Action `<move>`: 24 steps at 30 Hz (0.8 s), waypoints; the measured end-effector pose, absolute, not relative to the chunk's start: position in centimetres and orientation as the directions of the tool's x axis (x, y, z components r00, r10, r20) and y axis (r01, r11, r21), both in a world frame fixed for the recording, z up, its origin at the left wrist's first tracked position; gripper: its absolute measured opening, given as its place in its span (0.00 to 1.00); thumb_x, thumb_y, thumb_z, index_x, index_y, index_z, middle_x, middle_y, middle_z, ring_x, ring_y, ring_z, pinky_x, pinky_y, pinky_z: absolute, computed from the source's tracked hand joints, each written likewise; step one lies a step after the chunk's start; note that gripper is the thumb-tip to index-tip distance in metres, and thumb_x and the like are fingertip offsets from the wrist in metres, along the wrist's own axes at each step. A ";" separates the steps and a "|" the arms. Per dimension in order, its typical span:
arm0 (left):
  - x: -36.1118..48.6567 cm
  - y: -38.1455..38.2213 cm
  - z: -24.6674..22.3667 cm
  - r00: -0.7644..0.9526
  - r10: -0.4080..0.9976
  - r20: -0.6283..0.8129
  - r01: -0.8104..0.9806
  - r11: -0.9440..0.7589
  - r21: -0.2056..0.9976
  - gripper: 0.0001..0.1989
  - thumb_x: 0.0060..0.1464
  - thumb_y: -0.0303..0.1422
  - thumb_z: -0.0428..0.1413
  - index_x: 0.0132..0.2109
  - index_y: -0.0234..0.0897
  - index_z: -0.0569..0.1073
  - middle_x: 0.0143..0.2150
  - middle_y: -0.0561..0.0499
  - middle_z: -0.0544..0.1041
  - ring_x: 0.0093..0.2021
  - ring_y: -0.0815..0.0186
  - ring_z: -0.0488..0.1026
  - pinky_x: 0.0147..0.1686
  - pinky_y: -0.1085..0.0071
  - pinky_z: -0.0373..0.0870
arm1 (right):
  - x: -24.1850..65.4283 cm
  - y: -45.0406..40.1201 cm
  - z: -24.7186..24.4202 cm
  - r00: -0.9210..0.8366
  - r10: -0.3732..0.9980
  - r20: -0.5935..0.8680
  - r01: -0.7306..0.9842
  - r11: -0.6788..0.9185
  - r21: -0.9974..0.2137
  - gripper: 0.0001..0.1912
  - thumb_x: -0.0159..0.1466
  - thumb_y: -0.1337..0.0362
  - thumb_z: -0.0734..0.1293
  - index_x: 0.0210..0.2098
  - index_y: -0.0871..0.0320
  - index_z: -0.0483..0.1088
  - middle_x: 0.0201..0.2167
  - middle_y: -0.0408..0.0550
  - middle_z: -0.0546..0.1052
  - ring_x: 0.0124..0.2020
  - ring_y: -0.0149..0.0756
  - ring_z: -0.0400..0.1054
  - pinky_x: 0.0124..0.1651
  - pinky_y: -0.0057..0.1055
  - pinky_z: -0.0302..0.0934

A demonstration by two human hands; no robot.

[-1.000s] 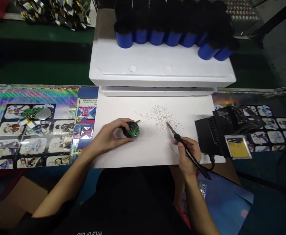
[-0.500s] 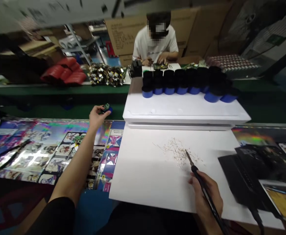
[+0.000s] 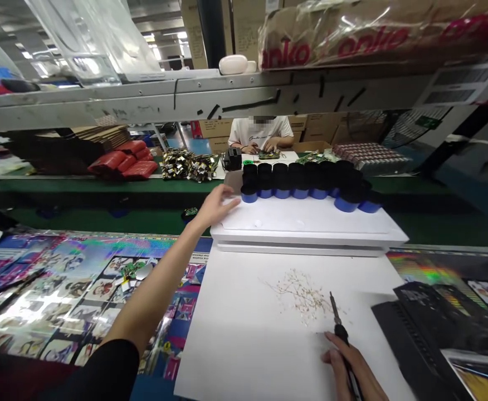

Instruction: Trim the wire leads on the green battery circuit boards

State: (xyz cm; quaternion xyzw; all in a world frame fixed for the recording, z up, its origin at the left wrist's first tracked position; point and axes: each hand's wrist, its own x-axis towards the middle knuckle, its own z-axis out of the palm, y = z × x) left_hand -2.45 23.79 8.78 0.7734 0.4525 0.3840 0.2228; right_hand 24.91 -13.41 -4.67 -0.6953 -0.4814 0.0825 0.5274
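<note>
My left hand (image 3: 218, 207) reaches forward with nothing in it, thumb and fingers apart, beside the nearest of several black-topped blue round parts (image 3: 300, 192). Those parts stand in rows on a white foam block (image 3: 302, 223). Left of that hand, a small round part with a green circuit board (image 3: 190, 213) sits on the green belt (image 3: 156, 217). In my right hand (image 3: 348, 365) is a soldering iron (image 3: 339, 328), its tip pointing away over the white sheet (image 3: 235, 323). Thin wire bits (image 3: 300, 292) are scattered near the tip.
Black equipment (image 3: 428, 323) and a phone-like device (image 3: 478, 373) lie at the right. Small circuit boards (image 3: 133, 270) rest on the shiny printed sheet (image 3: 72, 312) at left. A shelf beam (image 3: 144, 103) crosses above. A co-worker (image 3: 261, 133) sits opposite, beyond the belt.
My left hand has let go of the round part with the circuit board, left on the belt, and moved right to the foam block. The soldering iron stays in my right hand. My view has tilted up.
</note>
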 end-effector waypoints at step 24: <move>-10.5 -1.5 0.7 0.315 0.931 0.185 0.462 -0.321 0.827 0.15 0.64 0.39 0.62 0.54 0.42 0.71 0.65 0.38 0.73 0.69 0.52 0.69 0.66 0.52 0.69 | 22.8 -13.1 -1.2 0.524 0.816 0.243 0.520 -0.081 -0.850 0.19 0.72 0.50 0.67 0.52 0.57 0.80 0.33 0.51 0.81 0.33 0.49 0.78 0.47 0.46 0.70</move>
